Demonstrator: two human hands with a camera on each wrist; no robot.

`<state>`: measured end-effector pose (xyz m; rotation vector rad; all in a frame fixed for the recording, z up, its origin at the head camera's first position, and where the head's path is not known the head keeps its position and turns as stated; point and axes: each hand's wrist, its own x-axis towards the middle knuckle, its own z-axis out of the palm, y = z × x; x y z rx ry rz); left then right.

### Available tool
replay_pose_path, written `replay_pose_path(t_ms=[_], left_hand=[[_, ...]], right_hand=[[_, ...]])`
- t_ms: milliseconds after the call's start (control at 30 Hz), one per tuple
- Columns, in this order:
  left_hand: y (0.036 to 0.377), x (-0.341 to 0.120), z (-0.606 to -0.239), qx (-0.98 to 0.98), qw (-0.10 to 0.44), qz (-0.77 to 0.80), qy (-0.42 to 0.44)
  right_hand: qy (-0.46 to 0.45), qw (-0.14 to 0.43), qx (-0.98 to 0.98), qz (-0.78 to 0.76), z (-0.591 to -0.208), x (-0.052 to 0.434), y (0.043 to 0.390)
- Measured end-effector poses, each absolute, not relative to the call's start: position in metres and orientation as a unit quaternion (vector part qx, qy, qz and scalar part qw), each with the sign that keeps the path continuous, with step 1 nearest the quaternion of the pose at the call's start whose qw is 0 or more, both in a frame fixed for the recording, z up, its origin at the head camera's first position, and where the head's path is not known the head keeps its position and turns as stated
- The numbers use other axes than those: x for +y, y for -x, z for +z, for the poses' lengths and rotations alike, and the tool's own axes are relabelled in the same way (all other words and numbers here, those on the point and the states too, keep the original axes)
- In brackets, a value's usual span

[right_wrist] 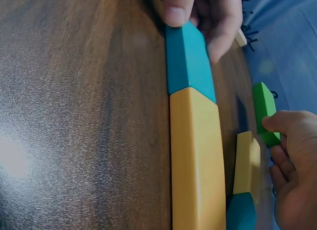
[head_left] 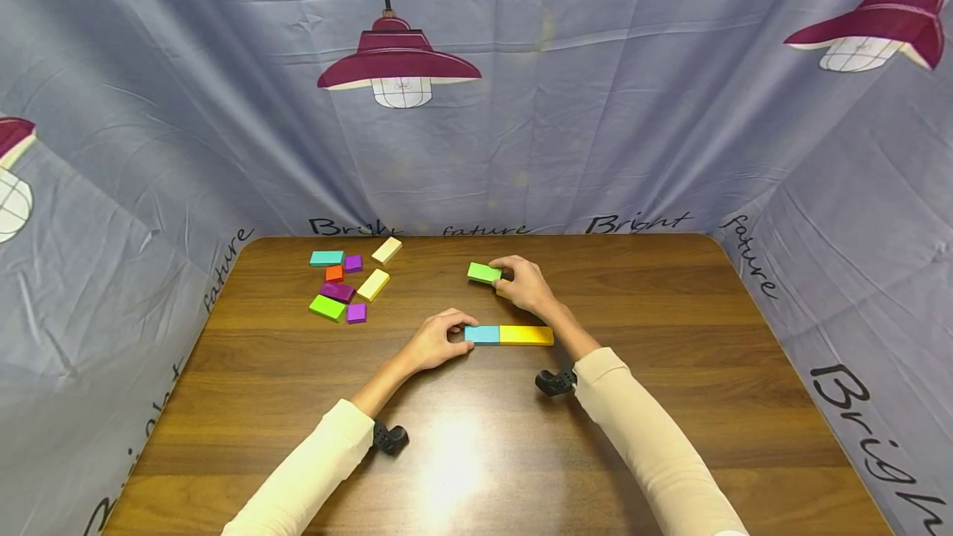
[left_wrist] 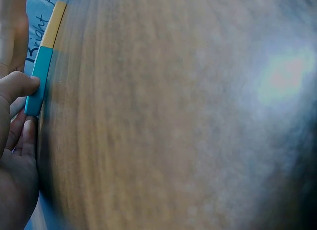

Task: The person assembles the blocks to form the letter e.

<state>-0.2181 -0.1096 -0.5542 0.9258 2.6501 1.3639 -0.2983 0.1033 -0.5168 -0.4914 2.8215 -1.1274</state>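
Note:
My left hand (head_left: pixel 435 342) pinches the left end of a blue block (head_left: pixel 482 335) between thumb and fingers. Against that block's right end lies a longer orange-yellow block (head_left: pixel 526 335), in one straight row with it. Farther back, my right hand (head_left: pixel 524 284) holds a bright green block (head_left: pixel 484 273) by its right end. In the right wrist view the green block is raised beside a pale yellow block (right_wrist: pixel 243 158), which meets a teal block (right_wrist: pixel 241 212) end to end. From the head, my right hand hides most of that second pair.
Several loose blocks lie at the back left, among them a teal block (head_left: pixel 328 258), a red block (head_left: pixel 334 273), a lime green block (head_left: pixel 328 308) and a cream block (head_left: pixel 387 251). A printed curtain (head_left: pixel 521 147) stands behind the wooden table (head_left: pixel 670 437).

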Motion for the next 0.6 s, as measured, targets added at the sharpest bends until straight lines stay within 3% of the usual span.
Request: replay_pose_path(t_ms=[600], left_hand=[[0.2172, -0.1094, -0.5509, 0.85, 0.017, 0.438, -0.294]], right_hand=[[0.19, 0.044, 0.924, -0.328, -0.5216, 0.0979, 0.2989]])
